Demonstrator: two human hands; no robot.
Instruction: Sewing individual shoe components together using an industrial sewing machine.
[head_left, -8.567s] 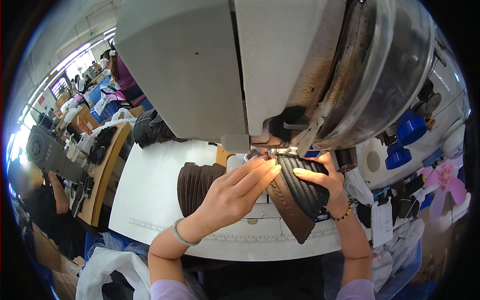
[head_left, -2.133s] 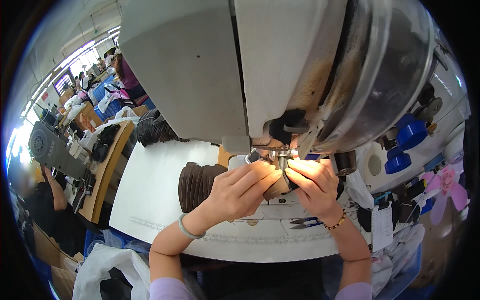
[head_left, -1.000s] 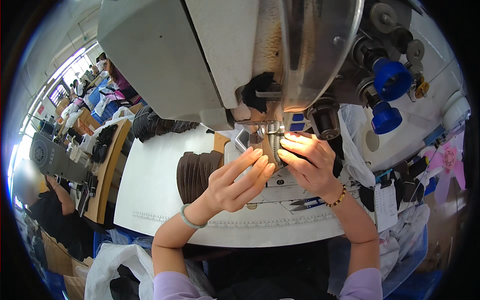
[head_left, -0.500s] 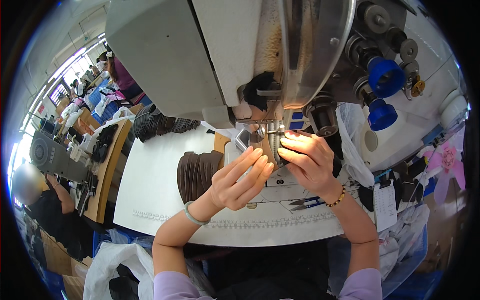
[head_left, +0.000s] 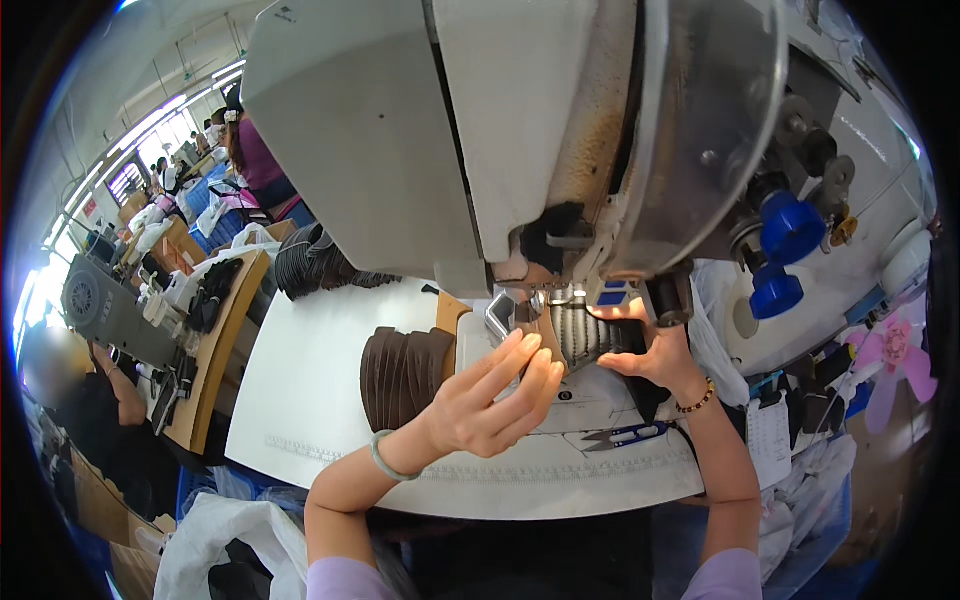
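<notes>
A sewing machine (head_left: 365,150) rises in front of me, its presser area lit. Under it lies a black piece with padded, stitched rows (head_left: 582,338), bordered on the left by a tan-brown strip (head_left: 548,328). My right hand (head_left: 658,352) is at the black piece's right side, thumb on the near side and fingers on the far side, partly hidden by the machine. My left hand (head_left: 495,400) is closed, thumb and fingertips together beside the tan-brown strip; what they pinch is hidden. A stack of dark brown pieces (head_left: 402,378) lies left of that hand.
Thread snips (head_left: 627,435) lie on the white table (head_left: 310,370) near my right wrist. More dark pieces (head_left: 318,262) are heaped at the far left. Blue knobs (head_left: 790,225) stick out from the machine's right. A white bag (head_left: 235,525) hangs below the table's left edge.
My right hand has shifted rightward and its thumb has spread from the fingers, uncovering the black stitched piece. My left hand remains pinched near the strip. The view has shifted slightly.
</notes>
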